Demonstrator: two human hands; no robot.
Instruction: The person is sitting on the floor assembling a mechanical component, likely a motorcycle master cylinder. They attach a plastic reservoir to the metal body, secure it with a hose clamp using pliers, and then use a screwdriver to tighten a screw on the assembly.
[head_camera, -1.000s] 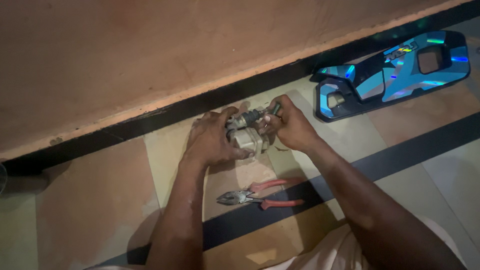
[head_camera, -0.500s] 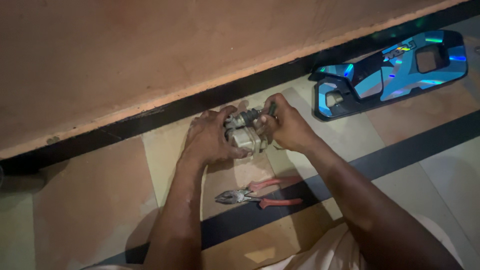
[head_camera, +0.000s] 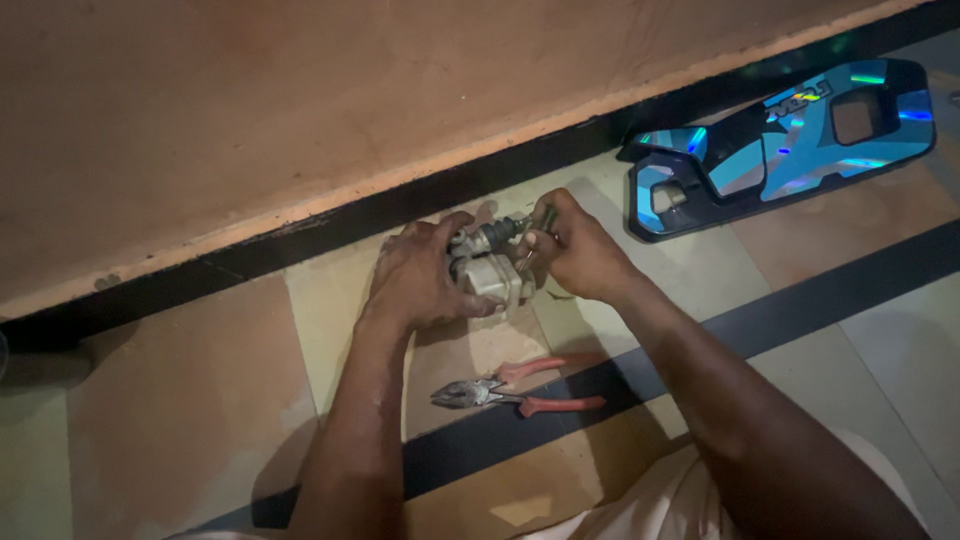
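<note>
A head-worn camera looks down at a tiled floor (head_camera: 150, 420) of tan and pale squares crossed by dark bands, where a person sits working. Along the far side runs a broad, bare reddish-brown wall (head_camera: 300, 110), its lower edge marked by a black skirting strip (head_camera: 300, 240) that slants from near left to far right. At far right, on the floor just below that strip, lies a glossy blue and black plastic body panel (head_camera: 780, 140) with several cut-out openings, well apart from the hands. In the centre, close to the skirting, both forearms reach in from the near edge. The left hand (head_camera: 415, 280) is wrapped around the left side of a small grey metal brake caliper (head_camera: 488, 270), holding it just above the floor. The right hand (head_camera: 580, 250) is closed narrowly on a thin metal tool (head_camera: 535, 235) whose tip meets the right side of the caliper. Nearer the viewer, between the two forearms, red-handled pliers (head_camera: 515, 392) lie flat on the floor, jaws pointing left, touching neither hand. Open floor stretches to the left of the hands.
</note>
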